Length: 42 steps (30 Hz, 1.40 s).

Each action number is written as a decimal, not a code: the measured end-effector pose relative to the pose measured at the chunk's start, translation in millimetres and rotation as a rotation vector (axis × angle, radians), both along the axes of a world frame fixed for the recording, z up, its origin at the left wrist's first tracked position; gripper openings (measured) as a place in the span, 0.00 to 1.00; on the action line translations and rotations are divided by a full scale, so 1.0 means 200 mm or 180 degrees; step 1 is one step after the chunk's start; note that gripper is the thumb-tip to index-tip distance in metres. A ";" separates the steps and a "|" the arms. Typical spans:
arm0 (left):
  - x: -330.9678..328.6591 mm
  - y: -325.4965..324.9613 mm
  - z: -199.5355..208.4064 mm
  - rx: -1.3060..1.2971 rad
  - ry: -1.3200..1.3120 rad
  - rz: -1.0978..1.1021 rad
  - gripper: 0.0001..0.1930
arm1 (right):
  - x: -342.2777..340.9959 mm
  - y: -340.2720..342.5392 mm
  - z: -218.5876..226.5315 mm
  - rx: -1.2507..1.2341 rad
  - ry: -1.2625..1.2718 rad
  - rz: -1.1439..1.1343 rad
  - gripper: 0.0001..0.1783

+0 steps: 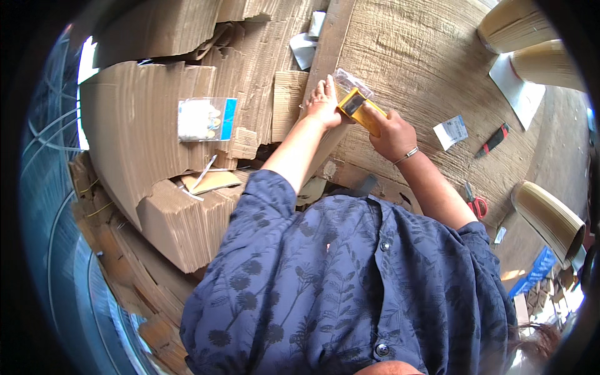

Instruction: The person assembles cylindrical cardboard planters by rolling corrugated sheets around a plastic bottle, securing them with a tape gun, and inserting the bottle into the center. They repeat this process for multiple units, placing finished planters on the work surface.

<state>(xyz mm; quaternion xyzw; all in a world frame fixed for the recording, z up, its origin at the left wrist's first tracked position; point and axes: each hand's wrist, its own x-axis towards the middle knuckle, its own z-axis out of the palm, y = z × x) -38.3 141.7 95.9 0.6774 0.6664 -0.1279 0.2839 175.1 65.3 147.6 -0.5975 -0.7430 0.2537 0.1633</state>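
Note:
My left hand (322,107) lies with its fingers stretched out at the edge of the wooden tabletop (400,62). Gripped in my right hand (395,135) is a yellow box-like hand tool (357,110) with a dark middle; its exact kind is unclear. The tool's far end comes close to the left thumb. Just beyond it a crumpled piece of clear plastic (351,84) rests on the wood, partly hidden by the tool.
Stacked cardboard sheets (150,112) fill the left, with a plastic packet (207,119) on top. At right lie a paper slip (450,132), a red-and-black utility knife (492,140) and red-handled scissors (477,205). Curved cardboard bundles (550,219) stand farther right.

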 end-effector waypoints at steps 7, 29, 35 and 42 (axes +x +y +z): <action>0.08 -0.09 0.03 0.0240 0.0287 0.0310 0.74 | 0.22 -0.04 0.30 -0.0278 0.0116 0.0252 0.37; -0.36 0.31 -0.11 -0.0949 -0.2453 0.0757 0.64 | 0.14 0.12 -0.30 -0.0549 -0.0537 0.0397 0.33; -0.32 0.22 -0.09 -0.1682 -0.3251 0.1505 0.56 | 0.26 0.07 -0.23 -0.0129 -0.0086 0.0391 0.37; -0.33 0.01 -0.37 -0.1229 -0.3659 0.1336 0.63 | 0.31 -0.05 -0.13 -0.0290 0.0009 0.0412 0.38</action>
